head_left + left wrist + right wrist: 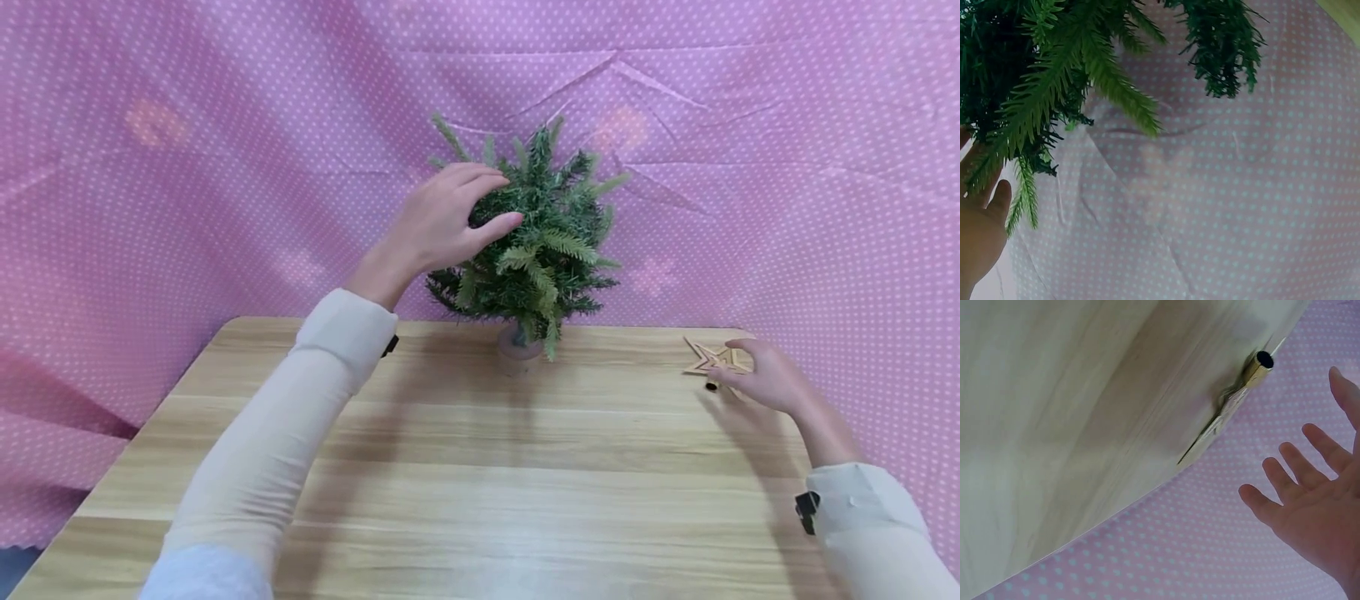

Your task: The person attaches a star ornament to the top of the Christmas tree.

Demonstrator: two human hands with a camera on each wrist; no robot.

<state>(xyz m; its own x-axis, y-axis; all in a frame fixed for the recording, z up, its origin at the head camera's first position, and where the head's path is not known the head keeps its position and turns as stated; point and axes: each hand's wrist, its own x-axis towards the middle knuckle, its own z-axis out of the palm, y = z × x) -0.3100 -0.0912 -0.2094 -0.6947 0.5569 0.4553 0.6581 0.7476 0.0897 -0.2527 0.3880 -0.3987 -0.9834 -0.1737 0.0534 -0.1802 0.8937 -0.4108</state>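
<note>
Had pink dotted cloth (825,100) behind light wood-grain table (465,500). Showed bushy green tree (555,250) in pale pot (517,360), near rear edge; left hand (442,217) loosely open against it; right hand (772,379) spread, empty, near openwork gold star (701,360), rear right.

A pink-purple cloth (247,108) with pale dots hangs behind and along both sides of the light wood-grain surface (487,500). Creases cross it at upper right; softer folds run down its left. Blurred orange patches (157,123) show on it. Below its lower-left hem is a blue-grey patch (13,568).
</note>
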